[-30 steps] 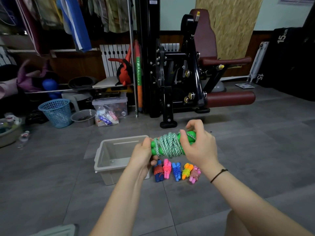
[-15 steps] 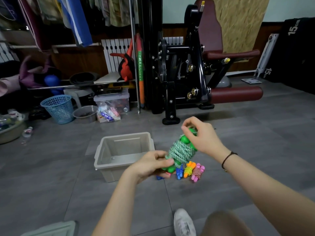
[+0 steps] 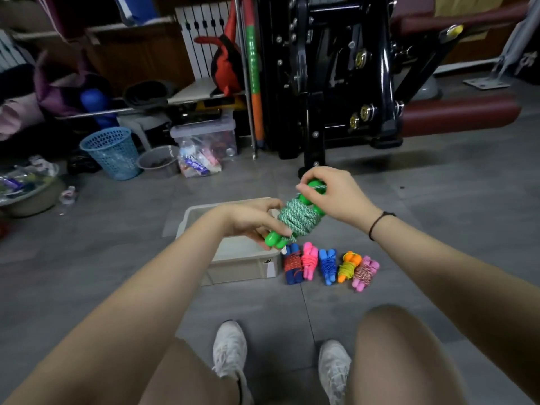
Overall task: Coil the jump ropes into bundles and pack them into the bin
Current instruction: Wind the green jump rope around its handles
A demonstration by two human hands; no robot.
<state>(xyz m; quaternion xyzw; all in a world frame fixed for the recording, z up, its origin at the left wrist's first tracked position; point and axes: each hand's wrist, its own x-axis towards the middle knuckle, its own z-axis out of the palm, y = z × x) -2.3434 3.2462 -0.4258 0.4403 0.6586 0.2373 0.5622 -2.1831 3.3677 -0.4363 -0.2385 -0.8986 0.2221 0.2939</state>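
Observation:
I hold a green jump rope bundle (image 3: pixel 298 219), its green-white cord wound round the green handles, tilted in the air above the right edge of the bin. My left hand (image 3: pixel 251 220) grips its lower end. At the upper end my right hand (image 3: pixel 333 192) pinches the handle tips. The grey plastic bin (image 3: pixel 242 266) stands on the floor below with nothing visible inside. Right of it lie several coiled bundles in a row: dark blue-red (image 3: pixel 293 264), pink (image 3: pixel 309 260), blue (image 3: pixel 328 266), orange-yellow (image 3: pixel 347 266), pink-white (image 3: pixel 365 273).
My knees and white shoes (image 3: pixel 230 350) fill the near floor. A black gym machine (image 3: pixel 336 77) stands behind the bundles. A blue mesh basket (image 3: pixel 112 152), a grey bowl (image 3: pixel 159 162) and a clear storage box (image 3: pixel 204 138) sit at the back left.
The green bundle has turned from level to tilted and come down over the bin's right edge. My view has dropped, so my legs and shoes now show.

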